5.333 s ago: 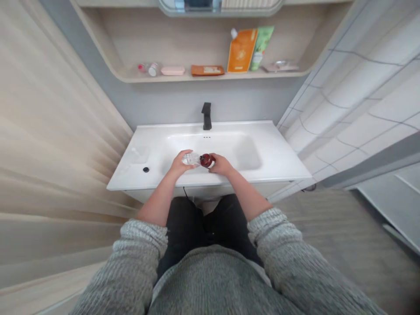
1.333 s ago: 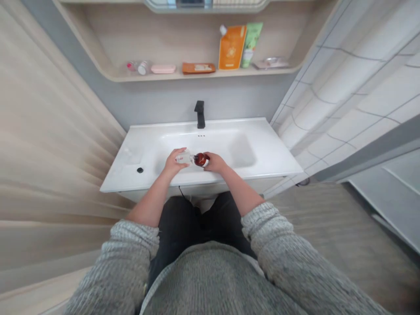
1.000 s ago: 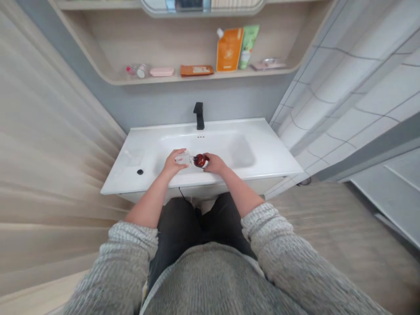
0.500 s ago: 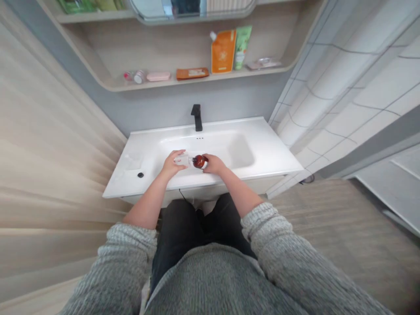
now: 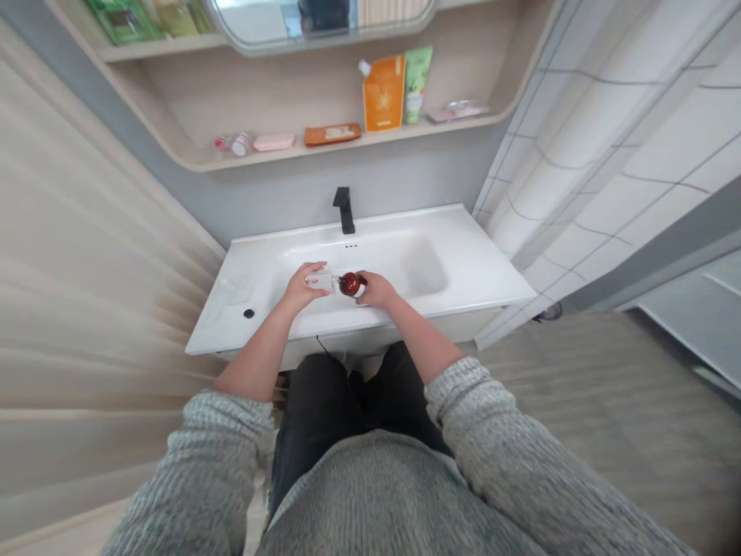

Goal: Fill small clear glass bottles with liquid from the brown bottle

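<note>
Your left hand (image 5: 301, 287) is closed around a clear bottle (image 5: 320, 281), fingers curled over the top. Your right hand (image 5: 376, 289) grips an amber bottle (image 5: 350, 284), fingers wrapped around its far end. Both bottles lie sideways between your hands, end to end and touching; you can't tell if they're joined. They're held over the front of a white washbasin (image 5: 463, 266), and it's hard to tell how high above it. Behind them stands a black faucet (image 5: 344, 210), and a small black button (image 5: 248, 313) sits left of the bowl. Further up, a wooden wall shelf (image 5: 289, 152) holds an orange pouch (image 5: 383, 93), a green tube (image 5: 417, 83), a pink soap box (image 5: 273, 142) and a brown packet (image 5: 332, 134). Grey knit sleeves (image 5: 202, 463) run down to your forearms, over dark trousers (image 5: 312, 409).
</note>
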`<state>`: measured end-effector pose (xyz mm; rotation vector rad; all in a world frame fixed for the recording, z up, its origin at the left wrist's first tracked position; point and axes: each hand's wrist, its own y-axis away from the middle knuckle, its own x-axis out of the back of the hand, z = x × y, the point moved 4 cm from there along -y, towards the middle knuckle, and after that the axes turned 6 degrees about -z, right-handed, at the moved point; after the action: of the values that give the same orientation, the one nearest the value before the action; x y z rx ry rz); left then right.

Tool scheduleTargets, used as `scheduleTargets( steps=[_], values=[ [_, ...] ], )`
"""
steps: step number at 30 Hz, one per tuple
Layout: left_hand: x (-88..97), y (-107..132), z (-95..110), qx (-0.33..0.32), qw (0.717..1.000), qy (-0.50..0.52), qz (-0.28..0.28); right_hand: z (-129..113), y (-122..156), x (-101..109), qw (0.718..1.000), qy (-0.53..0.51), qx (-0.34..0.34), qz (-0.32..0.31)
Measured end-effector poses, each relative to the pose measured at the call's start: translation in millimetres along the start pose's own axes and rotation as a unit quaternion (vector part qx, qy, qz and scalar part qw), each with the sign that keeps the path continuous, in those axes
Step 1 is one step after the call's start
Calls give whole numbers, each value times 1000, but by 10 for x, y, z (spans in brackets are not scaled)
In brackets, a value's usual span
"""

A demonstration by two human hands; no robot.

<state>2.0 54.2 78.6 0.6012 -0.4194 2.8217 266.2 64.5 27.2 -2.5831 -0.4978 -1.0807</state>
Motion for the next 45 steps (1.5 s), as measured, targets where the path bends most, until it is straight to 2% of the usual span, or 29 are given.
scheduleTargets(
  steps=[23,45],
  values=[
    [68,-124,219,5,999,-21,-36,-16,5,7,1000,3,3,14],
    [130,-226,419,-5,994,-86,-71,-66,24,49,1000,-3,-9,16]
  ],
)
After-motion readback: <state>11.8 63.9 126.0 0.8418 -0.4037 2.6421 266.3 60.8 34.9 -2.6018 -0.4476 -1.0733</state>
